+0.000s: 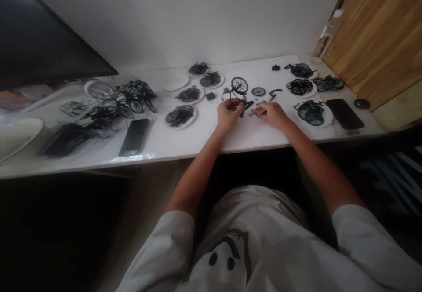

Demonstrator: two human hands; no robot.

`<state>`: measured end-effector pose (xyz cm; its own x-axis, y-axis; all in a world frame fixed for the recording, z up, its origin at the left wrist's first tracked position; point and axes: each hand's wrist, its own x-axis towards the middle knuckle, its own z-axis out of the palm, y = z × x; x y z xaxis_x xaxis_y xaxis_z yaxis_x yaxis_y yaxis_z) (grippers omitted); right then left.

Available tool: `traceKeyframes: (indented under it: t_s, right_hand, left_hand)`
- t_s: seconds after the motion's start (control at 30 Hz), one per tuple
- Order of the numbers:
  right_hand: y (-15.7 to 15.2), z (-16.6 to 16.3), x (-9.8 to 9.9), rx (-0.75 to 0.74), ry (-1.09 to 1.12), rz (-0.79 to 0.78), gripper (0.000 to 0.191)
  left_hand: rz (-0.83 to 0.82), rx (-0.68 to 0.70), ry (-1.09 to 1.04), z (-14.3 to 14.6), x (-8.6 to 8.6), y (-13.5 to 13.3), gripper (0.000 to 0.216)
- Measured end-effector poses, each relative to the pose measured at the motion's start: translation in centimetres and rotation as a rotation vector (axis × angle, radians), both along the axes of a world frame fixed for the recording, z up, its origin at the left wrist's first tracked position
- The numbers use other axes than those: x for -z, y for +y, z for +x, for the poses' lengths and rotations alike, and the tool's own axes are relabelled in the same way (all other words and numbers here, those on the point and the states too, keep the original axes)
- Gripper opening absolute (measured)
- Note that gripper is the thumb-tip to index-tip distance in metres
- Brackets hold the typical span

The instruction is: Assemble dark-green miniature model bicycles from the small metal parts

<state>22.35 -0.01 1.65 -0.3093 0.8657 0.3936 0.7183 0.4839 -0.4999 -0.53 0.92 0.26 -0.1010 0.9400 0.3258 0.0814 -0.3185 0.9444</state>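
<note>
My left hand [230,112] is closed around a dark miniature bicycle frame, with a spoked wheel [239,85] standing up beyond the fingers. Close by on the right, my right hand [271,112] is pinched; a small thin piece seems to be at its fingertips, too small to name. Between and around the hands, tiny loose parts are scattered on the white table [204,138]. Past my right hand lie a loose wheel [258,91] and a dark handlebar-like piece [274,94]. My fingers hide part of the frame.
Plates of dark bicycle parts stand on the left [180,115] and right [312,112]. A pile of miniature bicycles [121,100] is farther left. Phones lie at the left [134,136] and right [344,113]. A clear bottle [329,30] stands by the wooden panel.
</note>
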Motion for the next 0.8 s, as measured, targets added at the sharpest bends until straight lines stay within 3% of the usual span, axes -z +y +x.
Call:
traceKeyframes:
  t_s: [0.17, 0.3, 0.6, 0.8]
  right_hand:
    - [0.7, 1.8, -1.0, -0.12, 0.175, -0.283, 0.061]
    - [0.3, 3.0, -2.3, -0.172, 0.077, -0.417, 0.05]
    - [-0.2, 2.7, -3.3, -0.256, -0.015, -0.503, 0.027]
    - [-0.7, 1.8, -3.4, -0.248, -0.158, -0.424, 0.015]
  left_hand:
    - [0.01, -0.011, 0.02, 0.3, -0.7, -0.6, 0.018]
    - [-0.001, -0.018, 0.014, 0.4, -1.0, -0.8, 0.015]
    - [0.024, -0.004, 0.032, 0.3, -0.3, -0.4, 0.019]
    - [0.026, -0.003, 0.035, 0.3, -0.4, -0.5, 0.019]
